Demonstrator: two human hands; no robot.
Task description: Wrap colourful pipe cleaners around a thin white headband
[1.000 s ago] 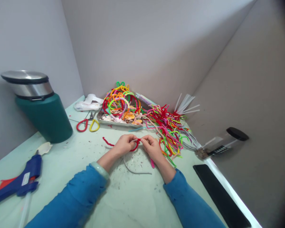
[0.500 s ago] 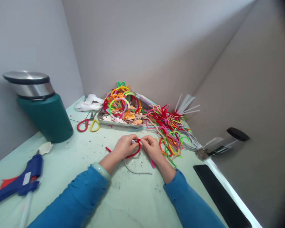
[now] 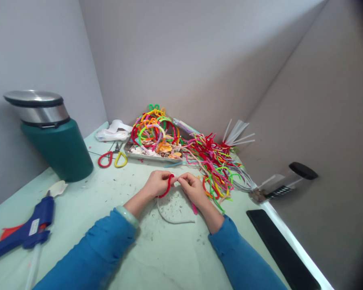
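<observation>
Over the middle of the table my left hand (image 3: 155,185) is closed on a red pipe cleaner (image 3: 168,186), which curves down from the fingertips. A thin grey wire (image 3: 172,222) hangs in an arc below that hand, its upper part hidden by the fingers. My right hand (image 3: 196,191) pinches right beside the left fingertips; whatever sits between its thumb and finger is too small to make out. A pink strip (image 3: 194,208) lies by the right wrist, partly covered.
Behind the hands stands a metal tray (image 3: 151,156) of coloured loops, with loose pipe cleaners (image 3: 214,161) heaped to its right. Scissors (image 3: 111,158), a green bottle (image 3: 59,149) and a blue glue gun (image 3: 38,225) are on the left. A black strip (image 3: 281,247) lies right.
My left hand has shifted slightly left, and the red pipe cleaner went with it, leaving the right fingertips. Its loop now looks narrower, and its left end no longer shows. My right hand barely moved.
</observation>
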